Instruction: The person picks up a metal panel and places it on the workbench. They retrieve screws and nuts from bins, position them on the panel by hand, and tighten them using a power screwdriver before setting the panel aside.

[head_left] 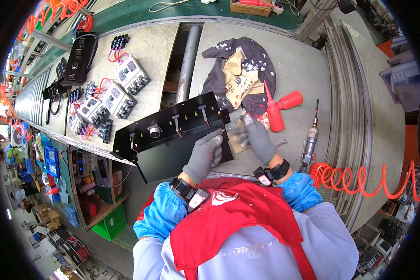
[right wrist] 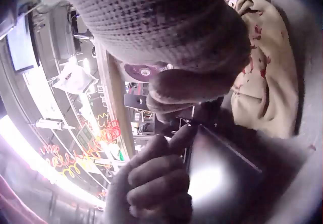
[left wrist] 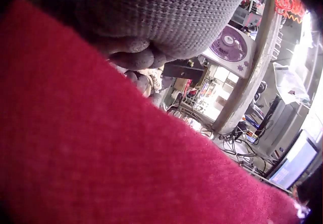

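Bench (head_left: 291, 60): I have the black panel (head_left: 168, 161) askew at its near edge. Left hand (head_left: 203, 156) and right hand (head_left: 259, 141), fingers bent, close together at the panel's right end; grip I cannot tell. Step, my reading: small-hardware fitting there; next wants steady fingertip alignment. Panel face: silver round connector (head_left: 154, 131), smaller brass studs (head_left: 183, 114).

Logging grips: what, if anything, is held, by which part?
Cannot tell: left hand and right hand are at the black panel, any hold unclear.
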Demonstrator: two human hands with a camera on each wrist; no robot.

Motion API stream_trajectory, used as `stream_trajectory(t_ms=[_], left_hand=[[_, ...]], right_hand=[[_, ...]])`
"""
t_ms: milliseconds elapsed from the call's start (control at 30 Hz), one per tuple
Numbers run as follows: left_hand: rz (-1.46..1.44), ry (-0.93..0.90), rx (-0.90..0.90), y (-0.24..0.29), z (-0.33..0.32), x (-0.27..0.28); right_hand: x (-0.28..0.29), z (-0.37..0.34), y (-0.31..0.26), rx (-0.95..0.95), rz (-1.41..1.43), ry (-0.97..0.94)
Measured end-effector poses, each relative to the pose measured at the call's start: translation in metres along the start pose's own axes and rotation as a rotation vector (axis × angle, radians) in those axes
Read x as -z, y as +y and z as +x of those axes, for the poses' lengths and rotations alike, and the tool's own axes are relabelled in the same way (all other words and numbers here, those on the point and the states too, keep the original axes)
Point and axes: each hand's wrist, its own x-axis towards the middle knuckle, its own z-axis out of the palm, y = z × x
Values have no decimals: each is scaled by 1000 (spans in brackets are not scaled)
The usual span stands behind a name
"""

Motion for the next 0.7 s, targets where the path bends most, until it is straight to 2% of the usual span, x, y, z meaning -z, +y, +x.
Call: stream_trajectory(t_ms=[33,133,233,333,533,633,700], left_hand=[[1,-4,0,0,0,0],[-12,17,-4,1,0,-2],[-6,-7,-12,0,0,0],[-39,-8,0,1,1,0],[-40,-26,-12,-3,3,2],[-19,-37,-12,-2,2,2],[-18,-28,-8,-2,2,2]], right_hand=[[-3,1,2,59,-11,48],[14,-1,-5,-174,96,-98],[-4,3,-1,200,-315,54],[0,11,6,135,-338,-127],[-5,24,5,63,-514,-80],[-10,21,-6,-87,-458,-70],[-11,23,-4,-101,-459,-60]])
